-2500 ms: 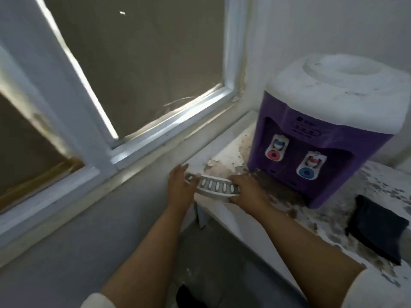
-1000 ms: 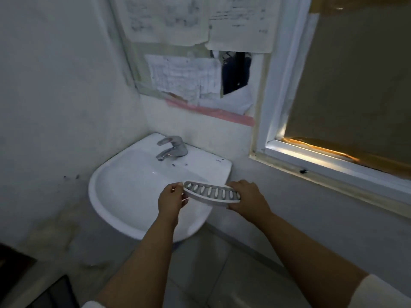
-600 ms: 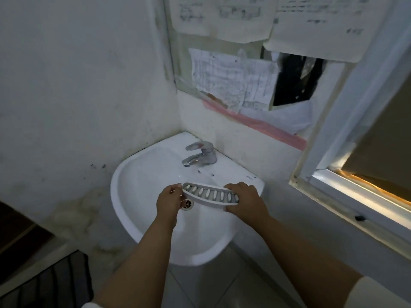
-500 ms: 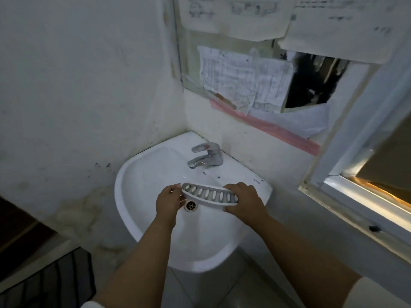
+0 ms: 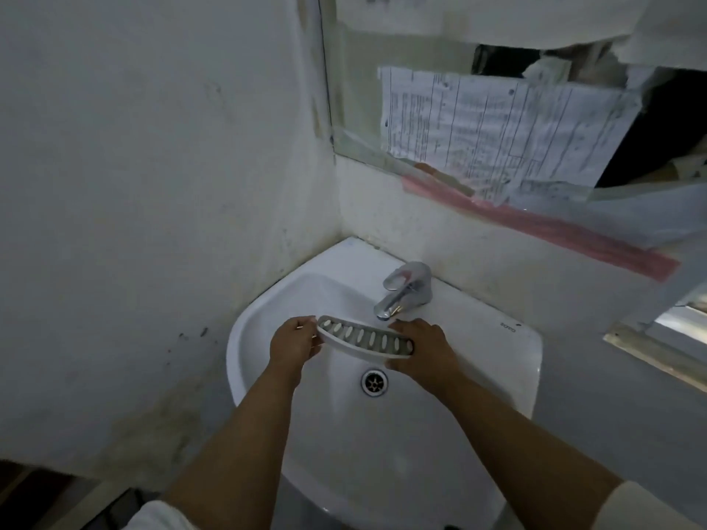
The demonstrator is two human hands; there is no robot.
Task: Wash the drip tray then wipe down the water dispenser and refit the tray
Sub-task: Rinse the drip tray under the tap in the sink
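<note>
The drip tray (image 5: 365,340), a curved white plastic piece with a row of oval slots, hangs over the bowl of a white wall sink (image 5: 482,338). My left hand (image 5: 292,344) grips its left end and my right hand (image 5: 424,348) grips its right end. The tray sits just below and in front of the chrome tap (image 5: 403,294), above the drain (image 5: 374,382). No water runs from the tap. The water dispenser is out of view.
The sink sits in a corner between a stained white wall (image 5: 153,185) on the left and a back wall with a mirror (image 5: 359,120) covered by taped paper sheets (image 5: 497,132). A window sill (image 5: 658,350) juts out at the right.
I turned from the purple dispenser to the sink, carrying the tray in both hands. In the last second the tray moved in over the bowl, close under the tap.
</note>
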